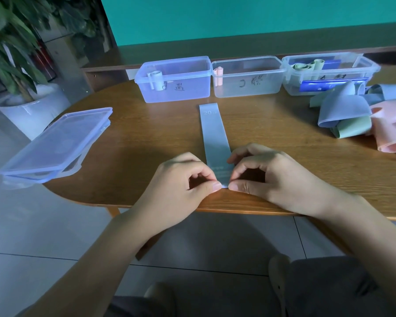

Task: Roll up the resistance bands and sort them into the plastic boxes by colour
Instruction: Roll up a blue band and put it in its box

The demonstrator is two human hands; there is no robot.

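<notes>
Both the left hand (188, 177) and right hand (268, 175) pinch the near end of the blue band (215, 136), which lies flat on the table (146, 138), its length running straight away toward the boxes (247, 76).

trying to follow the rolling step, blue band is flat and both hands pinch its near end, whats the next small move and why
Probably curl the near end over and start rolling away: the flat pale blue rubber resistance band lies straight on the wooden table, unrolled, with the left hand and right hand pinching its near edge.
</notes>
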